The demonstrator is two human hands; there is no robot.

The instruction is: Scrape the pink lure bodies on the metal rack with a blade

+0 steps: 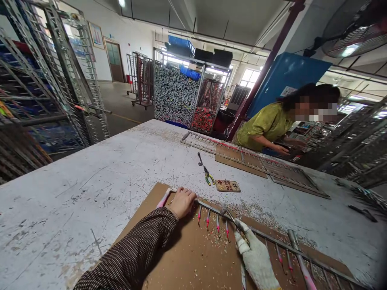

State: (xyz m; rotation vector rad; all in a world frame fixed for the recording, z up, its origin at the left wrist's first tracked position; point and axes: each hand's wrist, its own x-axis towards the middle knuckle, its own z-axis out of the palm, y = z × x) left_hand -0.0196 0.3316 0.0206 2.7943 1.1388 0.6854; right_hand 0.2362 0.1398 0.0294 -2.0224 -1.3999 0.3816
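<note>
A metal rack frame (208,207) lies across brown cardboard (193,257) in front of me. Hooks with bright pink coating hang from its long bar. My left hand (183,201), bare below a dark checked sleeve, is closed round the bar near its left corner. In a white knit glove, my right hand (255,253) grips a metal tool that looks like pliers (242,231). The tool's head meets the bar to the right of several pink hooks; its jaws are too small to make out. Pale flakes are scattered over the cardboard around the hooks.
Beyond the rack lie yellow-and-black pliers (208,177) and a patterned phone-shaped object (227,185) on the worn white table (90,181). Another rack frame (242,155) lies farther back, near a co-worker in a yellow-green top (266,125). Tall metal racks (60,72) stand left.
</note>
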